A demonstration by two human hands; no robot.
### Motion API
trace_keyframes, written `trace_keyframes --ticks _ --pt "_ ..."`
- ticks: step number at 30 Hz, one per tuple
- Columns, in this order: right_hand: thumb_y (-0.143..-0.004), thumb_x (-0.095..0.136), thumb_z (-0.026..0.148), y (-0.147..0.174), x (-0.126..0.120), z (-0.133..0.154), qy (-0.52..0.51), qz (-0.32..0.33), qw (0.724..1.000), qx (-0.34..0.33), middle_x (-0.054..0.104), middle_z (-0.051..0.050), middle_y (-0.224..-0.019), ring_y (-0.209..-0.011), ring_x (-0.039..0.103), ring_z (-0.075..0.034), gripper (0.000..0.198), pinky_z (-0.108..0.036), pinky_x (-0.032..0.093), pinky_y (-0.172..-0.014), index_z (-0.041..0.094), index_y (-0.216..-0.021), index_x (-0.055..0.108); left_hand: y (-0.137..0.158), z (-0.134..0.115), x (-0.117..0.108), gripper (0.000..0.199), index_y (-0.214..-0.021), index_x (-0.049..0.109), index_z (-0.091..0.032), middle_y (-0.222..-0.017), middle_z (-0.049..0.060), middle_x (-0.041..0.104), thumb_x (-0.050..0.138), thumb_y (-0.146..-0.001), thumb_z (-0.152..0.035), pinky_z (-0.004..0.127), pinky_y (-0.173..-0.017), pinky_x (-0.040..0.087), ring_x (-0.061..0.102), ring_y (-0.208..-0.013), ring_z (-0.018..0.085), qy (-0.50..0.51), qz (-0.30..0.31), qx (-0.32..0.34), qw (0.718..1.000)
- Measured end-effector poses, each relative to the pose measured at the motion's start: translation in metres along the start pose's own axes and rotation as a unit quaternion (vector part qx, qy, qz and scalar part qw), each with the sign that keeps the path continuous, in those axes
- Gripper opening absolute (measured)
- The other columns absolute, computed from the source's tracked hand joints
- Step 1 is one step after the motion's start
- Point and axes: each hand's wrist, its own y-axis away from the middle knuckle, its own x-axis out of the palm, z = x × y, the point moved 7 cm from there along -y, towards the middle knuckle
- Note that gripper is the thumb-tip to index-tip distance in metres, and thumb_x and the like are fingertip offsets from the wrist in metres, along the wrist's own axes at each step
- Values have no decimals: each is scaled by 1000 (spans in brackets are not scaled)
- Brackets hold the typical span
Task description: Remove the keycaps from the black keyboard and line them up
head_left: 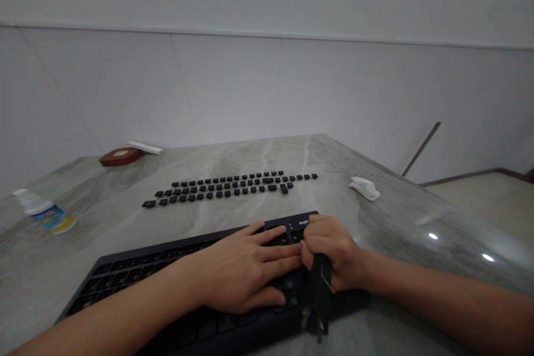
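Observation:
A black keyboard (137, 258) lies at a slant on the table in front of me, with bare key sockets showing at its left part. My left hand (246, 272) is flat on the keyboard, fingers stretched toward its right end. At that right end my right hand (329, 250) is closed in a fist around a black tool (317, 295). Metal prongs show at the tool's near end; its other end is hidden by the hand. Beyond the keyboard, loose black keycaps (227, 186) are laid out in three rows.
A crumpled white tissue (365, 187) lies right of the keycaps. At the left, a white-capped bottle (45, 212) with a colourful label lies on its side. A dark red case (120, 157) and a white strip (144, 148) are at the far left, near the wall. The grey marble table (308, 150) ends at the right.

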Motion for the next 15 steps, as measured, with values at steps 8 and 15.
trace_keyframes --ticks 8,15 --pt "-77 47 10 -3 -4 -3 -23 -18 999 32 44 5 -48 -43 39 -10 23 -28 28 -51 21 -57 42 -1 0 0 56 -150 33 -25 -155 3 35 49 -99 -42 55 -119 21 26 -144 35 20 11 -9 1000" --pt "-79 47 14 -3 -8 0 0 -21 999 23 42 5 -47 -42 37 -10 24 -29 27 -50 21 -57 40 -1 0 0 60 -153 27 -26 -154 5 37 48 -99 -43 54 -119 21 28 -144 34 9 -5 0 1000"
